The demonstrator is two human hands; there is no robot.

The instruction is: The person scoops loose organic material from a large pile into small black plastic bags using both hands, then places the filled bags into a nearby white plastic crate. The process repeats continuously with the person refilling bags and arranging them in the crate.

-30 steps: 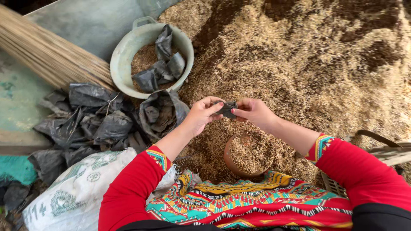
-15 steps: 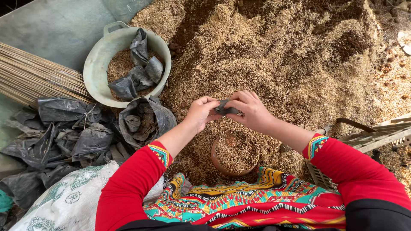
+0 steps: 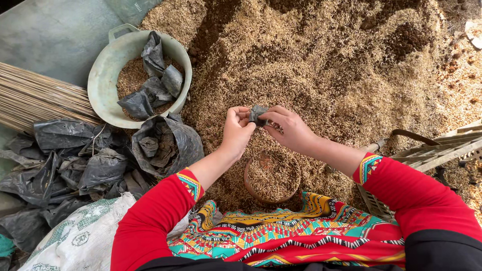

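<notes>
1. While both hands meet above the husk heap (image 3: 321, 65), the left hand (image 3: 236, 131) and the right hand (image 3: 288, 129) pinch a small black plastic bag (image 3: 257, 114) between them, fingers clenched on its rim. It hangs just above a round brown bowl (image 3: 272, 178) full of husk.
2. To do this well, I judge the thumbs should rub the two plastic layers apart at the mouth, with the bag kept over the bowl so spilled husk falls back in.
3. As for packages, a pale green tub (image 3: 105, 75) sits upper left, holding husk and several crumpled black bags.
4. Below it, one larger black bag (image 3: 175, 143) stands open, beside a loose pile of empty black bags (image 3: 60, 160).
5. At the lower left lies a white woven sack (image 3: 75, 241) with faint green round prints.
6. At the right edge a pale slatted crate (image 3: 447, 145) shows partly; a bundle of thin sticks (image 3: 35, 100) lies far left.
</notes>
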